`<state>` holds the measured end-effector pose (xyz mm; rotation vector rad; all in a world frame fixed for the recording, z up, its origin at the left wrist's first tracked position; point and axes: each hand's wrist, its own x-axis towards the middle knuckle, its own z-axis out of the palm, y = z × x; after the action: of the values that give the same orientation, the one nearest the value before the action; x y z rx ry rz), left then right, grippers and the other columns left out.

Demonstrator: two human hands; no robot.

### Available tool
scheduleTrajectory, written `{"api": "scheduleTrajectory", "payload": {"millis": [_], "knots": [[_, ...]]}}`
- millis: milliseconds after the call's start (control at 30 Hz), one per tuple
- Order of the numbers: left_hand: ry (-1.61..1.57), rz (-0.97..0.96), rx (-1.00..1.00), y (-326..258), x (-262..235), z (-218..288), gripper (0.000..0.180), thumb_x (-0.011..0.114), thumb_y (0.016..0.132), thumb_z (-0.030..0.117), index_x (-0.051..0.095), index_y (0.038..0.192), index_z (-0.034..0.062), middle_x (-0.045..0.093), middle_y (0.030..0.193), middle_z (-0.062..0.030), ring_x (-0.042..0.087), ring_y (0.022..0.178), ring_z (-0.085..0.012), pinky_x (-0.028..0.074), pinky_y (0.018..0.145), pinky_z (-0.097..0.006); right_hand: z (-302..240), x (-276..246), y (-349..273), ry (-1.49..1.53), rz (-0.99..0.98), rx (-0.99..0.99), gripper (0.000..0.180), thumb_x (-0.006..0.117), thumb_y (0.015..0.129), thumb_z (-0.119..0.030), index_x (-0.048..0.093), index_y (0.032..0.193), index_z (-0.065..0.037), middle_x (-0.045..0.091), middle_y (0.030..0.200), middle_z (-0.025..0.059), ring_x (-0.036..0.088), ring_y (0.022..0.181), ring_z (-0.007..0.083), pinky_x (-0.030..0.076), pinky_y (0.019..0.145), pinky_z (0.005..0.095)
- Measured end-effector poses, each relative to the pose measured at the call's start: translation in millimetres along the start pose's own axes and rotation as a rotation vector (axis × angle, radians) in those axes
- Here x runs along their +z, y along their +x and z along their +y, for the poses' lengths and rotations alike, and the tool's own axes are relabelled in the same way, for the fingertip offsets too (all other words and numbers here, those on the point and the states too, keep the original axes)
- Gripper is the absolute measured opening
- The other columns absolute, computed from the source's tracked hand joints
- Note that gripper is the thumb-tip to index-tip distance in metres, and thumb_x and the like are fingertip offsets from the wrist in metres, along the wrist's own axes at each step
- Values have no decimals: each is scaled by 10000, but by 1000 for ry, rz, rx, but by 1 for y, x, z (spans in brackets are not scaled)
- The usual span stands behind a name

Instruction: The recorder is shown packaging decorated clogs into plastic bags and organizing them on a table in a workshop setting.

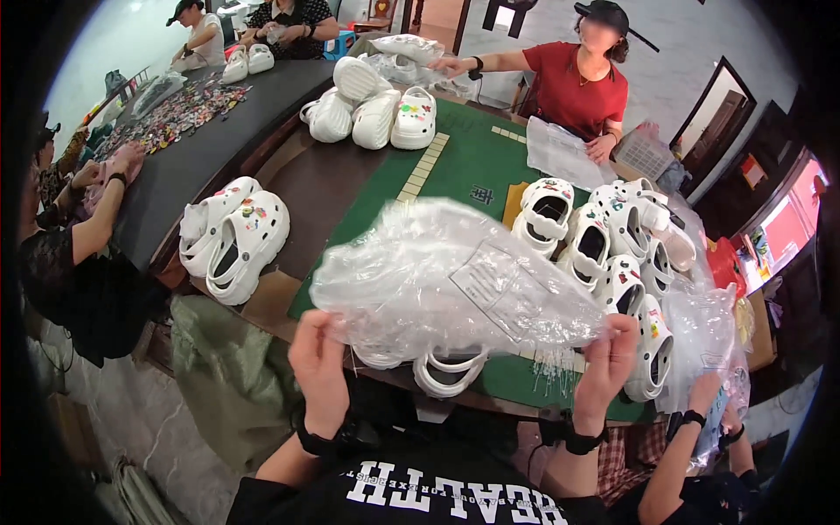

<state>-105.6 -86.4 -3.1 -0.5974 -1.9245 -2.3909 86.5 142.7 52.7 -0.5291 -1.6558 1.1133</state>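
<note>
A clear plastic bag with a printed panel is stretched between my two hands above the table. My left hand pinches its left end, while my right hand grips the right end. Under the bag's near edge, white clogs partly show; the rest of them is hidden. Just beyond my right hand, several white clogs with colourful charms stand in a cluster. Farther left, a pair of charmed white clogs sits on the brown table part.
More white clogs are grouped at the table's far side on the green surface. Across from me a person in red handles plastic bags. Another person's hands hold a bag at right. Loose charms cover part of a dark table.
</note>
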Motion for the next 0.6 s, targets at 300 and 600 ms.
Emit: {"api": "scheduleTrajectory", "payload": {"millis": [300, 600], "knots": [[-70, -175, -281, 15, -38, 2, 367, 564, 853, -58, 494, 1208, 9, 521, 984, -8, 541, 885, -106, 453, 767, -242, 36, -22, -9, -457, -162, 69, 100, 571, 909, 1, 588, 1005, -16, 589, 806, 50, 490, 649, 88, 378, 600, 220], [-212, -236, -260, 19, -72, 4, 680, 535, 850, -87, 317, 1480, 42, 518, 1364, -84, 557, 1119, -153, 468, 856, -274, 44, -13, -8, -53, -220, 187, 355, 555, 981, -323, 615, 1154, -19, 388, 660, -59, 331, 596, 50, 251, 541, 227]]}}
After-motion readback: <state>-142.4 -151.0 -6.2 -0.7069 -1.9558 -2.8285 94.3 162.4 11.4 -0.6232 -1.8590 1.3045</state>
